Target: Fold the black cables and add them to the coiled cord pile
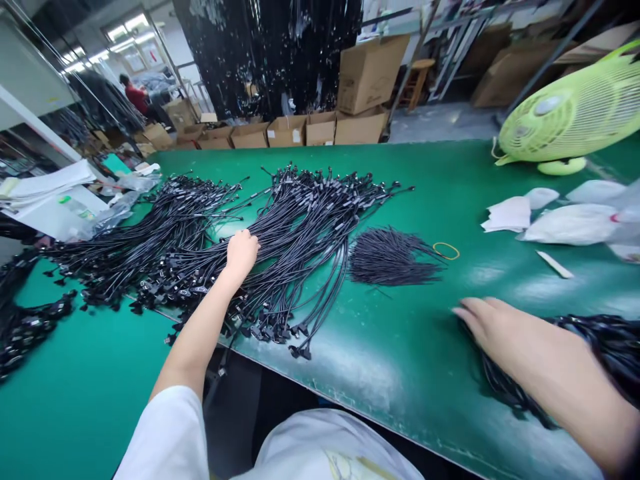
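My left hand [243, 253] is closed on black cables in the middle pile [300, 220], its fingers curled down among the strands. The cables there lie lengthwise, with small connectors at both ends. At the right, my right hand [505, 327] is over the edge of a bundle of coiled black cables [600, 333]; motion smears its fingertips, and I cannot tell whether it grips any. Between the hands lies a heap of short thin black ties [390, 257], with a yellow rubber band [446, 251] beside it.
Another cable pile [165, 213] spreads to the left, and more cables [30, 320] lie at the far left. White plastic bags [575, 223], a white stick [554, 264] and a green fan [570, 107] are on the right. Cardboard boxes [290, 131] line the table's far side.
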Tool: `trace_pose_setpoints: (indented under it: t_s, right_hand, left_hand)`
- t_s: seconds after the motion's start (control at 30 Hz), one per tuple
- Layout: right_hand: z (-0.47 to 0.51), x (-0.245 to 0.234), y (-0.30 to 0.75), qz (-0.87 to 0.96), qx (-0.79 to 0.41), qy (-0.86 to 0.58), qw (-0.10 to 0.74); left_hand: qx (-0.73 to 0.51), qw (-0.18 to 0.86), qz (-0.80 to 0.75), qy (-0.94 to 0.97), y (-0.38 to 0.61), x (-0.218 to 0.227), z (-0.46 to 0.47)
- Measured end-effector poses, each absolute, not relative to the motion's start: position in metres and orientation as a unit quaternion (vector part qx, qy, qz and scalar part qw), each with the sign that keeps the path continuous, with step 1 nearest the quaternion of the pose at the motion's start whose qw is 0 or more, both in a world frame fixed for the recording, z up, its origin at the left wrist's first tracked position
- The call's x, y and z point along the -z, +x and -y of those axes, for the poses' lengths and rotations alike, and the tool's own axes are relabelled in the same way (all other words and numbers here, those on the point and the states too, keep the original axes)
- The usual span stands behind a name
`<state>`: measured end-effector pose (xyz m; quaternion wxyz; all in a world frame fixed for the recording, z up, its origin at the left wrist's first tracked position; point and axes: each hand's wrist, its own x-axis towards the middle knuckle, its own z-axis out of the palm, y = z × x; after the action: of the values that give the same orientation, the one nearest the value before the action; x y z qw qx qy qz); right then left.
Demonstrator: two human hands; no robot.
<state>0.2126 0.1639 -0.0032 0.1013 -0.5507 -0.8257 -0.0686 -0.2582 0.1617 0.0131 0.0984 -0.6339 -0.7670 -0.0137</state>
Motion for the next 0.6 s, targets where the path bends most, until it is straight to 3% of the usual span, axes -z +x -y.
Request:
trace_pose_setpoints:
  t_s: [0.17, 0.23, 0.37, 0.5, 0.6]
  right_hand:
    - [-0.228, -0.03, 0.063, 0.942, -0.004, -0.327, 0.075]
    - [-0.249, -0.034, -0.01, 0.958, -0.037, -0.262, 0.109]
    - [-0.269, -0.027, -0.119, 0.959, -0.046, -0.251, 0.12]
    - [-0.279, -0.034, -0.15, 0.954, -0.034, -0.26, 0.145]
    - [-0.284, -0.069, -0.144, 0.946, -0.016, -0.25, 0.206]
  left_hand:
    - [0.049, -0.09, 0.639, -0.762, -0.244, -0.007, -0.139]
    - [0.082, -0.06, 0.669, -0.736, -0.247, -0.008, -0.131]
    - [0.113, 0.097, 0.778, -0.61, -0.281, -0.016, -0.125]
    - [0.084, 0.07, 0.781, -0.615, -0.32, -0.025, -0.125]
    - [0.11, 0.085, 0.773, -0.619, -0.329, -0.036, -0.126]
